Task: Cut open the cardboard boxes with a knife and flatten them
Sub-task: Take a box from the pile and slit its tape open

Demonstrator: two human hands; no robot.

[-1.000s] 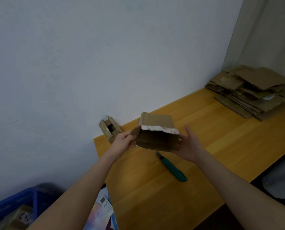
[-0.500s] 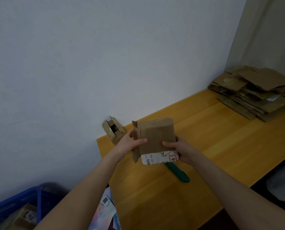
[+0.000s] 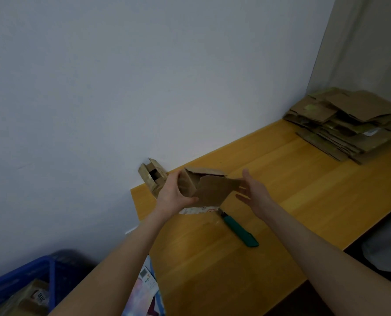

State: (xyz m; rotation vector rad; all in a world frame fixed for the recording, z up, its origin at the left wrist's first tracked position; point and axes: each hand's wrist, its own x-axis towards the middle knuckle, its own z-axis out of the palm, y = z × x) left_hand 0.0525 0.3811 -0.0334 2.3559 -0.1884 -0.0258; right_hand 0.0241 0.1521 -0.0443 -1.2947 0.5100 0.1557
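**A:** How many boxes does the person have that are not yet flat?

**B:** Two. One cardboard box point(image 3: 203, 188) is at the frame's centre, above the table point(image 3: 292, 201), with the left hand point(image 3: 175, 195) curled round its left end. One small box point(image 3: 152, 176) stands open against the wall, just behind.

**A:** And the right hand?

**B:** The right hand point(image 3: 253, 192) is spread wide beside the loose flap and grips nothing. Whether it touches the flap cannot be told.

**A:** What lies around?

**B:** One green-handled knife point(image 3: 239, 229) lies below the box, its blade end partly hidden by it. One pile of flattened cardboard point(image 3: 345, 124) is at the upper right. One blue crate point(image 3: 19, 277) is at the lower left.
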